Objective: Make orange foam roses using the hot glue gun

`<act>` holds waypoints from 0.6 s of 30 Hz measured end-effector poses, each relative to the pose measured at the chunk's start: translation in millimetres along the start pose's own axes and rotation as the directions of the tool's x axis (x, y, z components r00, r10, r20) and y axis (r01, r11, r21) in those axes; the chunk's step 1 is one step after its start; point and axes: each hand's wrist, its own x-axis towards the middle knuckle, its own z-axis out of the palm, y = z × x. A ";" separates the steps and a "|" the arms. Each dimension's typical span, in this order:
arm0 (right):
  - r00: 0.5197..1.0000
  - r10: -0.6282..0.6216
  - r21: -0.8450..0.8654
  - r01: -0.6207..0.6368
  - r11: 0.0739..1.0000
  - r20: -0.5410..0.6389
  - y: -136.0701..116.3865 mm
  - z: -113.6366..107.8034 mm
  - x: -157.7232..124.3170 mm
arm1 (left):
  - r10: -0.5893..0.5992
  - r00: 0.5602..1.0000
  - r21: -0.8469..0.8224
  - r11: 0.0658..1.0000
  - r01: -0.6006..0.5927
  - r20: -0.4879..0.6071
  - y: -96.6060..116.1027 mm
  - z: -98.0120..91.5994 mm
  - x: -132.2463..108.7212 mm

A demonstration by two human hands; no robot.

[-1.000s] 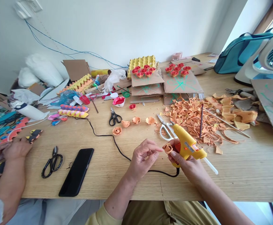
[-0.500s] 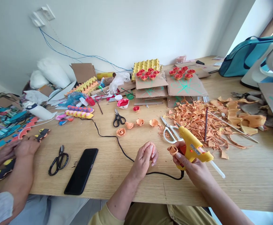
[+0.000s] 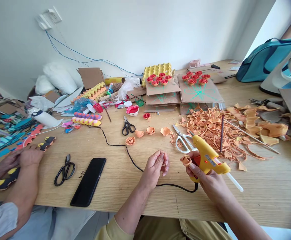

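My right hand [image 3: 202,173] grips a yellow hot glue gun [image 3: 206,154]; its red light is on and a white glue stick juts from the back. Between the same hand's thumb and finger sits a small orange rolled flower [image 3: 186,160]. Left of it, my left hand [image 3: 156,168] is closed above the table, thumb pressed to the fingers; whatever is in it is hidden. White-handled scissors [image 3: 184,141] lie beyond the glue gun. Past my left hand rest several orange flowers [image 3: 150,130] and a red flower [image 3: 146,116].
Orange scraps [image 3: 207,128] are heaped at right. Red flowers [image 3: 192,81] stand on cardboard [image 3: 201,95] at the back. A phone [image 3: 88,181], black scissors [image 3: 64,170] and a black cord [image 3: 132,161] lie leftward. At far left, another person's hands [image 3: 30,156] work.
The whole view has shifted slightly, so things sit a little further right. Both my hands keep nearly the same pose, with the glue gun and flower still in the right one.
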 end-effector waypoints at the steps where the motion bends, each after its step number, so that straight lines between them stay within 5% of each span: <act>1: 1.000 0.003 -0.001 -0.003 1.000 0.001 0.9 -0.7 -0.1 | -0.016 1.000 -0.030 0.999 0.016 0.000 0.0 -0.2 0.1; 8: 1.000 0.027 -0.004 -0.027 1.000 0.013 5.6 -6.1 -0.9 | -0.102 0.995 -0.045 0.994 0.102 -0.005 -0.6 0.2 -1.4; 18: 1.000 0.018 0.002 -0.018 1.000 0.022 5.7 -6.7 -1.4 | -0.003 0.998 -0.038 0.999 0.001 -0.062 0.7 -1.0 0.2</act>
